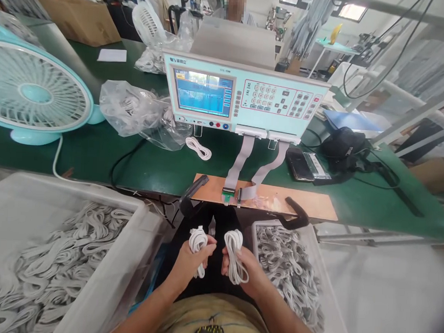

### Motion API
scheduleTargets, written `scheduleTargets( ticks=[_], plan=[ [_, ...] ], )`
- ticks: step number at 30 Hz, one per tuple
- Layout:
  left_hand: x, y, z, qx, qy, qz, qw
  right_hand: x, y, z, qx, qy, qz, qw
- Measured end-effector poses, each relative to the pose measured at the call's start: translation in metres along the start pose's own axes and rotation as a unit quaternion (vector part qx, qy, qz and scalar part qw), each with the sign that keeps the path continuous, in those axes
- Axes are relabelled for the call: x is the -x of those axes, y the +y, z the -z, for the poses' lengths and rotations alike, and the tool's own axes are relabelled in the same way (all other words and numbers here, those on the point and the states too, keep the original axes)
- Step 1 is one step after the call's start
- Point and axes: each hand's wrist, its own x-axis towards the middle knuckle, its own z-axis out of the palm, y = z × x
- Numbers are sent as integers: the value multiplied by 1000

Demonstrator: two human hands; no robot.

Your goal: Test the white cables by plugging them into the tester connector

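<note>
Here's the green counter (82, 163) stretching wide across my view, smooth and dully shining. Below its front edge, a white plastic bin (139, 214) on my left brims with tangled, looped pale cables; a narrower white tub (324, 259) on my right is heaped the same way. Up on the counter sits the boxy tester (240, 91), screen lit, with a round, ribbed pale-blue fan (34, 92) at far left and a crinkled clear bag (127, 108) between them. A flat, tan board (312, 201) lies along the edge, two grey ribbon cables running down to it; black clamps (194, 194) jut out at both ends, between me and the tester. And my hands, apart, over my lap: the left hand (192, 259) closes round a bunched white coil (197, 239), the right hand (247, 263) grips a longer, looser looped coil (233, 253). One small white bundle (198, 149) lies beneath the tester's front.
</note>
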Motion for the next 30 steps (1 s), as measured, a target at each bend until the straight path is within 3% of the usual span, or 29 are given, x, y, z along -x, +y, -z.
scheduleTargets(
  ticks=[5,9,12,16,19,22,26,28,30],
  plan=[
    [7,2,-10,-41,-53,6,998,-7,-6,-4,-74,47,45,995],
    [12,3,-17,-44,-128,-1,991,-13,-1,-1,-103,88,71,988],
    [12,1,-21,-49,-152,-11,987,-19,4,3,-118,103,98,983],
    [10,-5,-25,-36,-166,-8,985,-19,6,4,-100,92,123,983],
    [10,-7,-31,41,-178,51,982,-15,6,3,-81,65,140,985],
    [10,-7,-35,137,-141,103,975,-10,3,6,-4,44,171,984],
    [8,-1,-28,145,-58,39,987,-1,-7,21,183,60,217,957],
    [7,2,-21,93,-31,-5,995,5,-16,26,245,101,261,928],
    [8,6,-17,40,-15,-39,998,11,-26,24,349,153,321,867]
  ],
)
